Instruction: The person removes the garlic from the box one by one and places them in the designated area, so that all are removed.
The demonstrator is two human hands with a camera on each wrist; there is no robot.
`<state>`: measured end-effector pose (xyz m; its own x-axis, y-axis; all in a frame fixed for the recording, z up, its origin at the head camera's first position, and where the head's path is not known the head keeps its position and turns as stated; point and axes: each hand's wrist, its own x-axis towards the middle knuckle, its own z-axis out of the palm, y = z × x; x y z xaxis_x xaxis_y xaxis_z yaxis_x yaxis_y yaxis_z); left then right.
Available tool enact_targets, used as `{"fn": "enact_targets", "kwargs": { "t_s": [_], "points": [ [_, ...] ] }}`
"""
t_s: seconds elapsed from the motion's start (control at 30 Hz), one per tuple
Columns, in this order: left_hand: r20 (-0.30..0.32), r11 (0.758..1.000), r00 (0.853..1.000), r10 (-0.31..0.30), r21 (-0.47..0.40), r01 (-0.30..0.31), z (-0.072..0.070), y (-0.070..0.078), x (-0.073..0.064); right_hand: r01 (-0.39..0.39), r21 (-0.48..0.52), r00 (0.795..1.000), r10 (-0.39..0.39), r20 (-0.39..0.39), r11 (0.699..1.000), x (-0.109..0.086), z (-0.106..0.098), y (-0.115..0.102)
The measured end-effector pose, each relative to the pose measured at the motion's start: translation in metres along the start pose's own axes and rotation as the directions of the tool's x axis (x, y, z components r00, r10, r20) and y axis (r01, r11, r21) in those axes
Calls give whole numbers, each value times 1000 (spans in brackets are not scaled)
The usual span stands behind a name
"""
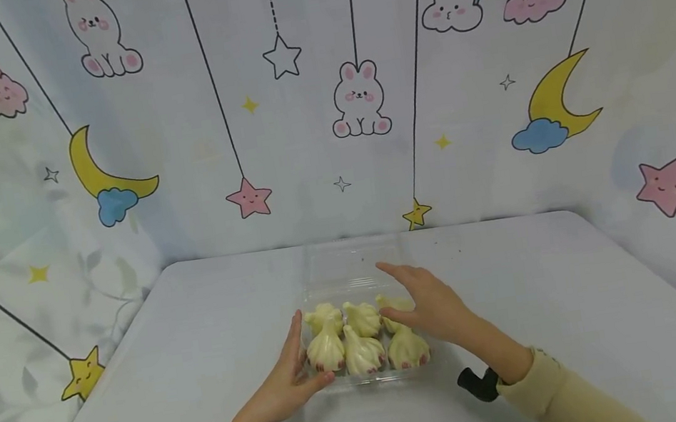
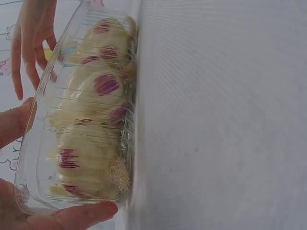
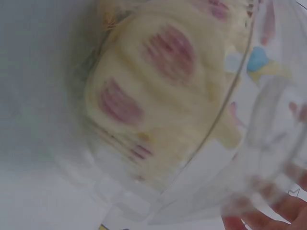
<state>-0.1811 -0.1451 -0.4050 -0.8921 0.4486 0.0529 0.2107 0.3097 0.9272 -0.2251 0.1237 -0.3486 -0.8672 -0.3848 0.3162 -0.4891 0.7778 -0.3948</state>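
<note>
Several pale garlic bulbs (image 1: 365, 355) with purple-streaked undersides sit in two rows in a clear plastic clamshell box (image 1: 379, 378). Its transparent lid (image 1: 345, 262) is folded back toward the far side. My left hand (image 1: 281, 388) holds the box at its near left corner, thumb by the front rim and fingers along the left side. Over the right end of the box hangs my right hand (image 1: 439, 308), thumb and fingers spread with nothing between them; it partly hides the far right bulb. In the left wrist view, wispy roots (image 2: 119, 172) press against the clear wall.
The box stands on a white table (image 1: 169, 350), with its lid reaching toward the back edge. A patterned cloth (image 1: 314, 135) with rabbits, moons and stars rises behind and beside the table. Black wrist gear (image 1: 480, 384) sits beside the right forearm.
</note>
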Motion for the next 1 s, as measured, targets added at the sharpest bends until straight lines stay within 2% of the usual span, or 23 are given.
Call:
{"fn": "enact_targets", "kwargs": {
  "t_s": [0.4, 0.7, 1.0],
  "points": [
    [1, 1000, 1000, 5, 2, -5, 0, 0, -1, 20, 9, 1000, -20, -10, 1000, 3, 16, -29],
    [20, 1000, 1000, 8, 23, -9, -1, -3, 0, 71, 47, 997, -70, -31, 996, 5, 28, -44],
    [20, 1000, 999, 26, 9, -26, -1, -3, 1, 150, -34, 984, -152, -89, 988, 13, 41, -50]
  ]
}}
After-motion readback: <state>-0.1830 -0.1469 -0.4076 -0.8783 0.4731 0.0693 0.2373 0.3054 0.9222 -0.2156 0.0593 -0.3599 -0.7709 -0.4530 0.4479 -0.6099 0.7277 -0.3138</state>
